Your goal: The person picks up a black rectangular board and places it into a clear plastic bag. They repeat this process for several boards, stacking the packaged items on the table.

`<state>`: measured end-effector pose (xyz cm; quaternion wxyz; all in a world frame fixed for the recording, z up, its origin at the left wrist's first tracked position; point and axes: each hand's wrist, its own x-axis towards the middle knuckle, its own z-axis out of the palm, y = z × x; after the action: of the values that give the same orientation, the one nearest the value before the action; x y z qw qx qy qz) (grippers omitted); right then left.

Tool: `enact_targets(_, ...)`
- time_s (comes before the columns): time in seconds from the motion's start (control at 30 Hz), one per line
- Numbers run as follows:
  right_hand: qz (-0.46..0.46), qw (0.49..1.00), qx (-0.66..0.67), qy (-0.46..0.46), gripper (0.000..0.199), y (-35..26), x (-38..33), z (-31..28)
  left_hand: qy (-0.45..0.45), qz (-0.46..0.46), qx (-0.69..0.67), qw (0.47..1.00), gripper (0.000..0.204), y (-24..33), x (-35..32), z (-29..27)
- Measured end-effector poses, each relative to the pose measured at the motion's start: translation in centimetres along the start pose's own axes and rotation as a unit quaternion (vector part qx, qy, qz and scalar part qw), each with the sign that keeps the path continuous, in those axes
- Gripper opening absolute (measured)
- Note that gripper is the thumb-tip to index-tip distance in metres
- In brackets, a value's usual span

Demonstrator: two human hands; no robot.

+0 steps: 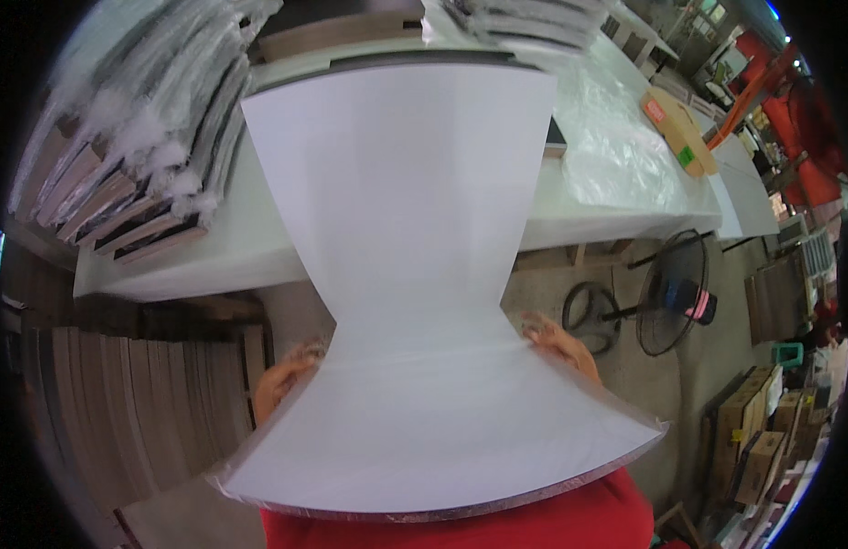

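Both hands are holding the panel (424,210); left hand (289,375) is gripping its left edge, right hand (561,343) its right, fingers curling at the narrow-looking middle. Thumbs aren't showing clearly, so can't tell how firm the grip is.

Panel is spanning from the red shirt (461,523) out over the table (191,274). Can't tell if its far end is resting there or hanging above.

Progress, my read: midway. Film (230,489) is already covering the near edge and corners; none is showing at the far end, so wrapping is looking partial. Underside is hidden, so no call there. Setting-down isn't done; both hands are carrying it. Wrapped stack (159,146) is sitting left on the table.

Panel is looking plain white, smooth, faintly shaded along the centre. Sides are pinching in (probably just lens bend). Near rim is showing dark under wrinkled, shiny film, poking out at both corners.
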<state>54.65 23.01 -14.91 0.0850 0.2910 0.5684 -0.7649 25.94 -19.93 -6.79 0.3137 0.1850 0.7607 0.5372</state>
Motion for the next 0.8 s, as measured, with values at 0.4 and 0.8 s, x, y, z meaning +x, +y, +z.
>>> enact_targets(0.4,-0.172,0.960,-0.162,0.152,0.062,3.6,13.4,0.2,-0.014,-0.159,-0.061,0.985,0.097,-10.3,12.7,3.1)
enact_targets(0.8,-0.045,0.920,-0.287,0.262,0.052,7.0,13.7,0.6,-0.051,-0.209,-0.020,0.976,0.096,-13.0,13.1,3.8)
